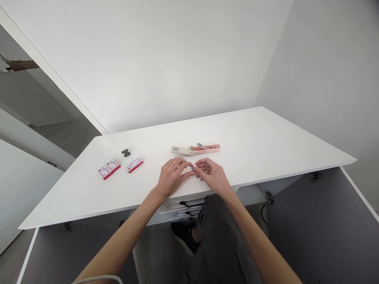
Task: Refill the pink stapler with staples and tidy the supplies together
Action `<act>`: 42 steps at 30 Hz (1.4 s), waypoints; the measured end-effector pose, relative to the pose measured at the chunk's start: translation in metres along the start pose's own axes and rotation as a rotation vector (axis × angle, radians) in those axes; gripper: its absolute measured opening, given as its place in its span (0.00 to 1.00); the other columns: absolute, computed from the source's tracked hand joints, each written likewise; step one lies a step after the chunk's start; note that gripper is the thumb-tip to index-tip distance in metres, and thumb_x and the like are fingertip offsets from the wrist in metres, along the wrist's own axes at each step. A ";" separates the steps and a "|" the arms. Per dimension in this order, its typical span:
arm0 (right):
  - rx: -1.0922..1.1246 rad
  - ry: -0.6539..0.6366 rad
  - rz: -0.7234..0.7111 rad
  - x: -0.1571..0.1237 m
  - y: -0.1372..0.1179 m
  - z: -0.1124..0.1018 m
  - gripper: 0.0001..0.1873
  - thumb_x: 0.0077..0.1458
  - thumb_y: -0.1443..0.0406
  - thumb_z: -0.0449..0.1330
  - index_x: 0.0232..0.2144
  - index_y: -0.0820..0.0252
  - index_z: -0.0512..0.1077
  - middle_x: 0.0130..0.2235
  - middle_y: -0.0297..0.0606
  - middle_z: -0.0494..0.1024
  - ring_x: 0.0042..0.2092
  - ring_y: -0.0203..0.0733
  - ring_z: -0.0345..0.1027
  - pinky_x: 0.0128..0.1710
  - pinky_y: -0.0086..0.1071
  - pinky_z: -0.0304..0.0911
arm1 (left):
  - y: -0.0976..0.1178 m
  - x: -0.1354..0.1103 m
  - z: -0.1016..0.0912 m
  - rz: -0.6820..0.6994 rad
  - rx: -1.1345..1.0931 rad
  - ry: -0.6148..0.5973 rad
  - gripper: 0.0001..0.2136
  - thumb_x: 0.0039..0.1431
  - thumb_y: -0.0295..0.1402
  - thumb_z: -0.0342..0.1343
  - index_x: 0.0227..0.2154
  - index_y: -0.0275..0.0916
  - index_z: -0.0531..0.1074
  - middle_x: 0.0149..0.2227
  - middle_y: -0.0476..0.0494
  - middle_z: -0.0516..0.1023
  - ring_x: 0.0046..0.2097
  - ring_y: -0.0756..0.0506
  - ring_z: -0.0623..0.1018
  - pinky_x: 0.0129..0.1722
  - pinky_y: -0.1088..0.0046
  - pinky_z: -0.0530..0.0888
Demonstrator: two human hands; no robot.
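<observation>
My left hand [174,175] and my right hand [211,173] meet over the front part of the white desk. Their fingertips pinch a small grey strip of staples [192,168] between them; fingers cover most of it. Just behind my hands lies a cream and pink stapler [209,149], swung wide apart, with its cream part to the left and its pink part to the right. A short metal piece [201,146] sticks up near its middle. Neither hand touches the stapler.
Red and white staple boxes [109,169] lie at the left, with another such box [134,165] beside them. Behind these rests a black staple remover [126,152]. Drawers with black handles [194,204] sit below the desk edge, and cabinet doors [322,225] hang open at both sides.
</observation>
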State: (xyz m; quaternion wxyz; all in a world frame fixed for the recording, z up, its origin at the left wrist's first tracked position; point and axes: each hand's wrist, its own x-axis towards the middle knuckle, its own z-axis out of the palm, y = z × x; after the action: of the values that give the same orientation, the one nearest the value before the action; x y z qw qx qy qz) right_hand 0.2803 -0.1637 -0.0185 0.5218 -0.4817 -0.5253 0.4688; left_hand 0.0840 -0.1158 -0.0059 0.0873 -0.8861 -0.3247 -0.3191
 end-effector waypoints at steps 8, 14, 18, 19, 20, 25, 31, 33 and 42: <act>-0.001 0.037 -0.028 0.002 0.006 -0.001 0.22 0.57 0.45 0.67 0.42 0.55 0.74 0.38 0.39 0.82 0.32 0.41 0.76 0.34 0.38 0.74 | -0.001 0.001 0.004 -0.106 -0.161 -0.090 0.19 0.71 0.49 0.56 0.58 0.45 0.71 0.50 0.41 0.78 0.41 0.45 0.80 0.41 0.67 0.78; 0.012 0.093 -0.024 0.001 0.004 0.000 0.21 0.58 0.45 0.66 0.40 0.55 0.74 0.38 0.40 0.81 0.33 0.42 0.76 0.33 0.38 0.76 | -0.004 0.002 0.008 -0.083 -0.191 -0.194 0.14 0.70 0.43 0.59 0.52 0.45 0.77 0.51 0.39 0.76 0.47 0.42 0.80 0.46 0.62 0.79; 0.005 0.097 -0.016 0.000 0.000 0.000 0.19 0.59 0.48 0.65 0.39 0.55 0.74 0.37 0.40 0.81 0.32 0.42 0.75 0.32 0.38 0.75 | -0.006 0.003 0.008 -0.110 -0.224 -0.214 0.09 0.70 0.40 0.60 0.46 0.44 0.80 0.50 0.40 0.78 0.49 0.41 0.80 0.50 0.58 0.79; 0.006 0.093 -0.012 0.000 0.000 0.000 0.18 0.59 0.48 0.65 0.39 0.55 0.74 0.37 0.39 0.80 0.32 0.41 0.75 0.32 0.38 0.75 | -0.006 0.003 0.008 -0.114 -0.231 -0.207 0.08 0.70 0.40 0.60 0.45 0.44 0.80 0.50 0.40 0.78 0.50 0.41 0.80 0.51 0.58 0.78; 0.007 0.090 -0.009 0.000 -0.001 0.000 0.17 0.59 0.49 0.65 0.39 0.56 0.74 0.37 0.39 0.80 0.32 0.41 0.75 0.32 0.37 0.75 | -0.005 0.003 0.007 -0.111 -0.233 -0.198 0.08 0.70 0.40 0.60 0.45 0.43 0.79 0.50 0.40 0.78 0.50 0.40 0.80 0.52 0.57 0.78; -0.025 0.085 -0.015 0.000 -0.002 0.000 0.16 0.60 0.50 0.63 0.40 0.55 0.74 0.38 0.40 0.80 0.34 0.42 0.75 0.32 0.36 0.75 | -0.002 0.003 0.003 -0.083 -0.259 -0.126 0.09 0.71 0.41 0.59 0.47 0.43 0.77 0.49 0.41 0.82 0.50 0.41 0.82 0.53 0.59 0.77; -0.110 0.050 -0.052 0.001 0.001 0.000 0.16 0.62 0.50 0.62 0.39 0.54 0.76 0.43 0.42 0.83 0.42 0.46 0.76 0.35 0.38 0.74 | 0.000 0.000 0.002 -0.109 -0.291 -0.060 0.11 0.72 0.43 0.59 0.48 0.43 0.76 0.42 0.46 0.85 0.41 0.47 0.83 0.43 0.69 0.78; -0.087 0.027 -0.048 0.002 0.002 0.000 0.16 0.62 0.49 0.62 0.40 0.54 0.77 0.40 0.40 0.83 0.40 0.46 0.77 0.36 0.38 0.73 | 0.000 0.000 0.002 -0.093 -0.283 -0.031 0.11 0.71 0.44 0.59 0.48 0.43 0.77 0.41 0.47 0.85 0.40 0.48 0.83 0.42 0.69 0.78; 0.025 -0.016 0.002 -0.001 -0.003 -0.002 0.20 0.57 0.47 0.68 0.42 0.55 0.75 0.39 0.39 0.85 0.34 0.42 0.78 0.38 0.39 0.73 | 0.000 -0.003 0.007 -0.022 -0.179 0.020 0.17 0.73 0.44 0.57 0.59 0.45 0.67 0.43 0.50 0.87 0.37 0.50 0.85 0.41 0.71 0.80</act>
State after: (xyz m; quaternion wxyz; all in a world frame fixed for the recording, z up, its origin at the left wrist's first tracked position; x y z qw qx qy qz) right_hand 0.2821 -0.1650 -0.0158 0.5230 -0.4718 -0.5232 0.4797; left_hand 0.0858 -0.1153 -0.0130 0.0073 -0.8835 -0.3034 -0.3567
